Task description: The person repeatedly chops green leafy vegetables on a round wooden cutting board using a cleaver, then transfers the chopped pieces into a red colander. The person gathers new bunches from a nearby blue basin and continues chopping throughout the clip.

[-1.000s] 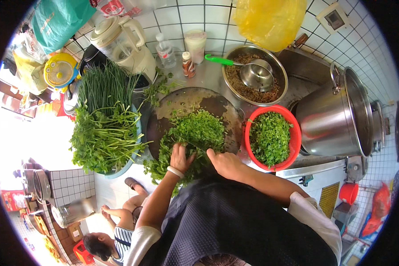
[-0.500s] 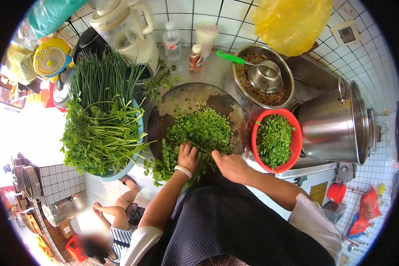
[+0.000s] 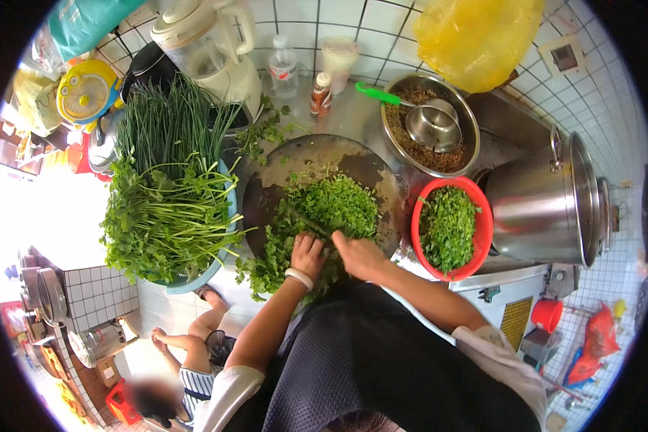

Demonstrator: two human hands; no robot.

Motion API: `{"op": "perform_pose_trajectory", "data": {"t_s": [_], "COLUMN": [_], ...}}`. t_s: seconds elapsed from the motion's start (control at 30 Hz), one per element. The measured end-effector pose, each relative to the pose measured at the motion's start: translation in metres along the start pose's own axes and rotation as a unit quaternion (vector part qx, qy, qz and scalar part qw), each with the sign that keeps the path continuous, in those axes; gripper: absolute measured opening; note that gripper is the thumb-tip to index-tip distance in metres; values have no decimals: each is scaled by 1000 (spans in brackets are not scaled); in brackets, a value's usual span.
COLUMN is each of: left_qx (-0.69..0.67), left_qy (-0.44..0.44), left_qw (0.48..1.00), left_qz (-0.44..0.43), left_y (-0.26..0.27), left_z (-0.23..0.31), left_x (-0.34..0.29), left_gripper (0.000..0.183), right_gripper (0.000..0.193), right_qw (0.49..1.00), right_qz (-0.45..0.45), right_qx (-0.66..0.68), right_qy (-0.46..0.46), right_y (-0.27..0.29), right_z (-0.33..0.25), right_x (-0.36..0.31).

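Observation:
On a round, dark chopping board (image 3: 302,149) lies a heap of chopped green herbs (image 3: 342,201); the leafy end of the bunch, which looks like coriander (image 3: 261,268), hangs toward me at the board's near left. My left hand (image 3: 309,253), with a pale bangle at the wrist, presses down on the coriander with its fingers curled. Close beside its fingertips is the dark blade of a knife (image 3: 311,224), slanting across the greens. My right hand (image 3: 356,255) is closed round the knife's handle, which its fingers hide.
Left stands a blue basket (image 3: 232,198) piled with leafy herbs and long green stalks (image 3: 165,129). A red basket (image 3: 488,234) of chopped greens, a steel bowl (image 3: 477,137) with a ladle, and a large pot (image 3: 529,209) stand right. Behind are a blender (image 3: 230,72) and bottles. Another person sits lower left.
My right hand has shifted left and slightly away from me, bringing the knife closer to my left fingers. My left hand stays on the coriander, nearly in place.

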State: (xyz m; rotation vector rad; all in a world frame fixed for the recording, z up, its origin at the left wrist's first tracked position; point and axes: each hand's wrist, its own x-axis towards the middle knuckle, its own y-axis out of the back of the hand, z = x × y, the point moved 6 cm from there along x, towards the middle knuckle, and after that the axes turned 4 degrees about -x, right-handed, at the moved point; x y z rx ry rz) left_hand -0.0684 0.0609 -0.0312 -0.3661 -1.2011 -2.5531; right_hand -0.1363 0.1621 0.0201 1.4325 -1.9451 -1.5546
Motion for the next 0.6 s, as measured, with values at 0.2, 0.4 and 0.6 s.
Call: {"op": "perform_pose_trajectory", "data": {"t_s": [0.2, 0.4, 0.6], "left_qx": [-2, -2, -15], "left_qy": [2, 25, 28], "left_qw": [1000, 1000, 999], "left_qz": [4, -16, -36], "left_y": [-7, 8, -7], "left_z": [-4, 0, -9], "left_x": [-6, -23, -21], "left_gripper": [42, 43, 51], "right_gripper": [29, 29, 18], "right_qw": [999, 1000, 1000], "right_qz": [36, 4, 5], "right_qx": [25, 22, -18], "right_qy": [1, -18, -11], "right_y": [-6, 10, 2], "right_z": [-3, 6, -16], "right_x": [-26, -16, -37]}}
